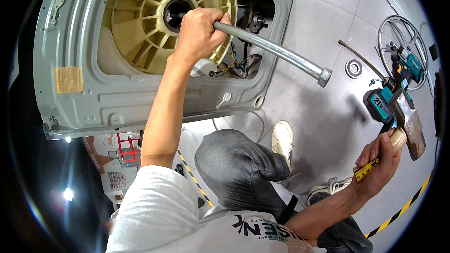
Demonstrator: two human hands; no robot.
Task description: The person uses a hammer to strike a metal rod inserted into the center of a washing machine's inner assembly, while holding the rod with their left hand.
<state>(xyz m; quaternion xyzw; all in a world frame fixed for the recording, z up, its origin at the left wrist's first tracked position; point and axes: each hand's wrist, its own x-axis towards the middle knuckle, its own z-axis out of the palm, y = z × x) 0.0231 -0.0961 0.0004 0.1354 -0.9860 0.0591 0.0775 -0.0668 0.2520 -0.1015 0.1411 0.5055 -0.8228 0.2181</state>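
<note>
My left hand (200, 33) is wrapped round a long grey steel rod (276, 49), which has a hex bolt-like head at its outer end. The rod's inner end reaches into the dark round hub (174, 13) of a ribbed cream plastic tub (136, 28); its tip is partly in shadow. The tub sits inside a grey metal machine casing (154, 96). At lower right, my right hand (382, 161) grips the wooden handle of a hammer (408, 117), apart from the rod. A yellow marked strip shows at the hand's lower side.
On the floor at right lie a spoked pulley wheel (405, 26), a teal-and-black cordless power tool (382, 105), a metal ring (354, 68) and a thin dark rod (361, 57). Loose wires (239, 63) show in the casing's opening. Yellow-black tape (403, 206) marks the floor.
</note>
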